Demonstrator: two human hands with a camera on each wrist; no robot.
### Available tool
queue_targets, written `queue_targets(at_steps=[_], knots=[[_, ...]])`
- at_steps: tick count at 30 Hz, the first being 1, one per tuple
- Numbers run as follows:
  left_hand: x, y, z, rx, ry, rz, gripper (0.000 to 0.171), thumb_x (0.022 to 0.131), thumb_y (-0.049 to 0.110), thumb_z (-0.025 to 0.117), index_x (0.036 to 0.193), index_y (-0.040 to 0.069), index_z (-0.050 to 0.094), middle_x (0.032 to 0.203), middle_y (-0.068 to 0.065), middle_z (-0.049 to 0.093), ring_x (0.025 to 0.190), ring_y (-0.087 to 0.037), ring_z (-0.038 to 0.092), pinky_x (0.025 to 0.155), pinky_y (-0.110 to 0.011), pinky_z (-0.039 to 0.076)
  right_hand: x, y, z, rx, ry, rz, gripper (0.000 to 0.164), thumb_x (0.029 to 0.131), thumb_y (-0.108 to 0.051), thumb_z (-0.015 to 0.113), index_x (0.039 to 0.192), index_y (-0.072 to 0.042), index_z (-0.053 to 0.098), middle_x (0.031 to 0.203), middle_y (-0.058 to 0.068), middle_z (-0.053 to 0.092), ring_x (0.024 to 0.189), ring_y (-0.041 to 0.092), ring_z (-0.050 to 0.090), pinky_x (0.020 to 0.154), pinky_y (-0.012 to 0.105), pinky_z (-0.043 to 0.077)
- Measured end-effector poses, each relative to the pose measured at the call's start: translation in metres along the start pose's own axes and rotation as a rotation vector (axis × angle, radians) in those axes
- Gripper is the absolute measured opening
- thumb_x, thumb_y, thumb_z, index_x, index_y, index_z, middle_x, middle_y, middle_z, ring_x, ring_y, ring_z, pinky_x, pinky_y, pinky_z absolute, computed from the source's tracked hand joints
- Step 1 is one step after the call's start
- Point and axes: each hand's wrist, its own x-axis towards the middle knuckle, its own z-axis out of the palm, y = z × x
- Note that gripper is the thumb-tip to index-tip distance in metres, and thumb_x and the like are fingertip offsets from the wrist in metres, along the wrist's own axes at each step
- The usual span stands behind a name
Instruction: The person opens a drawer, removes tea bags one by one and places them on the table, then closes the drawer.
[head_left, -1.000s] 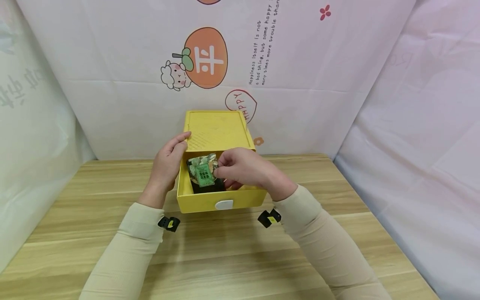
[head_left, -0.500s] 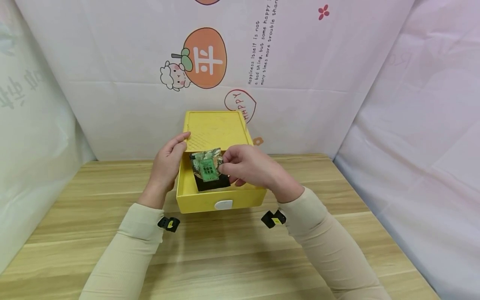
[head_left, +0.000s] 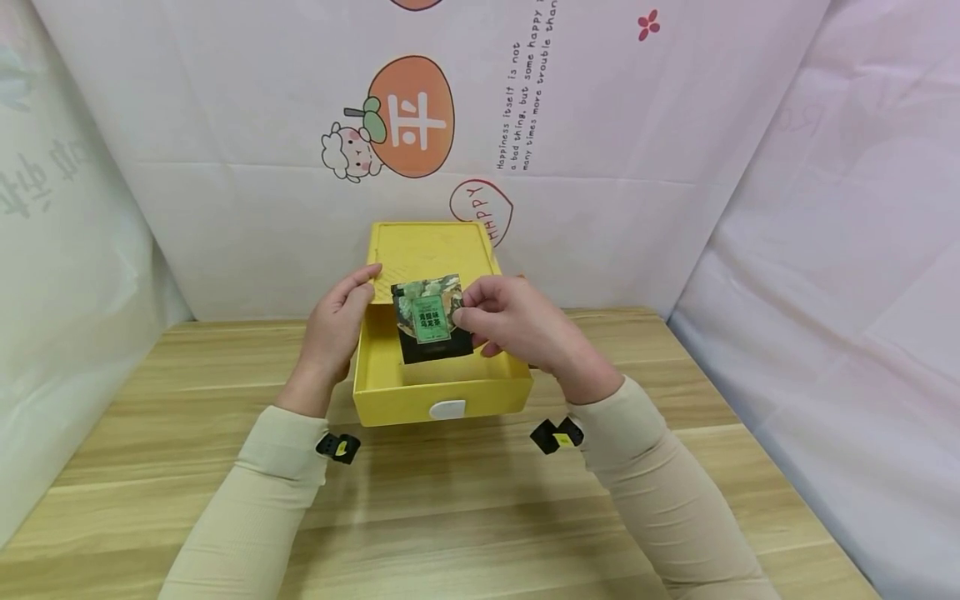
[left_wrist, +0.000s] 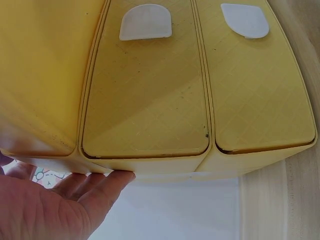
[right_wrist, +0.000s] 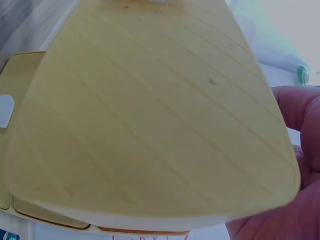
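In the head view my right hand (head_left: pixel 517 321) pinches a tea sachet (head_left: pixel 431 325), dark with a green label, by its right edge. The sachet hangs above the pulled-out top drawer (head_left: pixel 442 396) of a small yellow drawer cabinet (head_left: pixel 435 250). My left hand (head_left: pixel 333 329) rests against the cabinet's left side near its front top corner. The left wrist view shows that hand's fingers (left_wrist: pixel 107 195) lying straight along the side wall. In the right wrist view the drawer front (right_wrist: pixel 150 115) hides the sachet, and only part of the right hand shows.
Two lower drawers, a middle one (left_wrist: pixel 147 100) and a bottom one (left_wrist: pixel 260 90), are closed, each with a white tab. The cabinet stands on a wooden table (head_left: pixel 420 517), close to a printed white cloth backdrop (head_left: pixel 600 233). White cloth also hangs at both sides.
The right hand has lifted the tea sachet up out of the drawer and slightly to the right. The left hand and the cabinet have stayed in place.
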Motion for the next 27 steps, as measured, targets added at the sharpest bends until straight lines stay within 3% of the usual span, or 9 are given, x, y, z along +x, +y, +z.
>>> queue_targets(at_steps=[6, 10, 18, 23, 27], knots=[[0.000, 0.000, 0.001, -0.006, 0.002, -0.003, 0.048, 0.109, 0.036, 0.042, 0.154, 0.021, 0.055, 0.163, 0.004, 0.045, 0.155, -0.018, 0.033, 0.126, -0.048, 0.027, 0.000, 0.001, -0.006, 0.028, 0.048, 0.028, 0.019, 0.104, -0.023, 0.066, 0.112, -0.006, 0.063, 0.099, 0.008, 0.073, 0.084, 0.026, 0.067, 0.077, 0.042, 0.063], [0.000, 0.000, 0.001, -0.005, 0.001, -0.010, 0.049, 0.109, 0.037, 0.041, 0.154, 0.022, 0.054, 0.164, 0.005, 0.044, 0.155, -0.018, 0.033, 0.125, -0.048, 0.028, 0.000, 0.002, -0.010, 0.087, 0.088, 0.040, 0.021, 0.105, -0.023, 0.063, 0.115, -0.005, 0.063, 0.102, 0.011, 0.071, 0.087, 0.032, 0.067, 0.081, 0.048, 0.063], [0.000, 0.001, 0.001, -0.006, 0.002, -0.022, 0.048, 0.109, 0.038, 0.042, 0.153, 0.024, 0.055, 0.163, 0.006, 0.044, 0.154, -0.017, 0.033, 0.125, -0.046, 0.029, 0.003, 0.009, -0.018, 0.212, 0.161, 0.035, 0.023, 0.106, -0.021, 0.059, 0.119, -0.002, 0.062, 0.108, 0.013, 0.069, 0.094, 0.043, 0.067, 0.071, 0.035, 0.061], [-0.001, 0.001, 0.001, -0.009, -0.005, -0.019, 0.048, 0.109, 0.038, 0.042, 0.153, 0.025, 0.055, 0.163, 0.006, 0.044, 0.154, -0.016, 0.033, 0.120, -0.046, 0.030, 0.005, 0.013, -0.023, 0.243, 0.201, 0.043, 0.027, 0.107, -0.022, 0.057, 0.125, -0.002, 0.061, 0.110, 0.013, 0.068, 0.085, 0.032, 0.069, 0.068, 0.032, 0.061], [-0.001, 0.001, 0.001, -0.010, -0.008, -0.012, 0.048, 0.109, 0.038, 0.042, 0.153, 0.024, 0.055, 0.163, 0.005, 0.044, 0.155, -0.016, 0.032, 0.124, -0.047, 0.028, 0.006, 0.017, -0.026, 0.259, 0.234, 0.053, 0.030, 0.109, -0.023, 0.055, 0.129, -0.002, 0.059, 0.112, 0.013, 0.067, 0.079, 0.023, 0.069, 0.065, 0.029, 0.060]])
